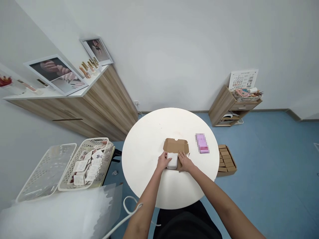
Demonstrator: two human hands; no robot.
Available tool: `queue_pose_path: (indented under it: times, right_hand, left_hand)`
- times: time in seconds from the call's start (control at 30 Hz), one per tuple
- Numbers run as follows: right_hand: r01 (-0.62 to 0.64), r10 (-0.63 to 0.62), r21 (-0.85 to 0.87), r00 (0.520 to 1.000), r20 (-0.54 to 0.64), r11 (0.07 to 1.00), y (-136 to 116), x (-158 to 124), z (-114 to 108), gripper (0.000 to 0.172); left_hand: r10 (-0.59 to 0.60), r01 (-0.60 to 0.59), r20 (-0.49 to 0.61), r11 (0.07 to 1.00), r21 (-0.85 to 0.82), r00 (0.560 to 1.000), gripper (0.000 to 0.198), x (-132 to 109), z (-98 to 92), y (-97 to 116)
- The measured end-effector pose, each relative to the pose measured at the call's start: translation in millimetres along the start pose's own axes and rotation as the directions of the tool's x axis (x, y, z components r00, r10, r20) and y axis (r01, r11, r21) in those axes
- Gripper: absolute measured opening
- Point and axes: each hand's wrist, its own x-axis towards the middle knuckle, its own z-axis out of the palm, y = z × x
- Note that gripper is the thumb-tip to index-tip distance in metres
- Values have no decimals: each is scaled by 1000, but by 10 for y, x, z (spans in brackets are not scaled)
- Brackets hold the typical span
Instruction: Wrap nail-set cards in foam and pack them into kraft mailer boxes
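My left fingers [164, 154]: curled at white packet [172, 162], hold unclear; right fingers [182, 155]: spread over box [175, 146]. Likely packing; next needs level pressure.

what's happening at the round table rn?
A person has both hands at an open cardboard box on the white table. The left hand is at the left side of a white item lying at the box; the right hand is at the box's right side. The lid stands open on the far side. A blurred purple item lies to the right.
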Motion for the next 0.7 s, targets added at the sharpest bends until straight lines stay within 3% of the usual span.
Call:
queue_pose_path:
  times: [0.13, 0.27, 0.4, 0.53, 0.7]
  right_hand:
    - [79, -77, 50, 995, -58, 996, 90, 4, 27, 134]
    - [99, -94, 82, 994, -58, 992, 151, 12, 48, 135]
    - [111, -107, 87, 993, -52, 990, 194, 27, 63, 132]
    - [113, -108, 92, 993, -53, 989, 206, 46, 72, 132]
    - [107, -106, 56, 994, -34, 993, 155, 7, 33, 132]
  left_hand:
    - [5, -1, -33, 994, 113, 999, 23, -79, 313, -16]
    - [-25, 25, -4, 984, 174, 1000, 22, -102, 424, -59]
    - [10, 1, -47, 973, 230, 999, 30, -130, 503, -55]
    - [129, -88, -56, 881, 464, 990, 26, -186, 593, -22]
    - [182, -96, -64, 749, 655, 981, 24, -242, 625, 49]
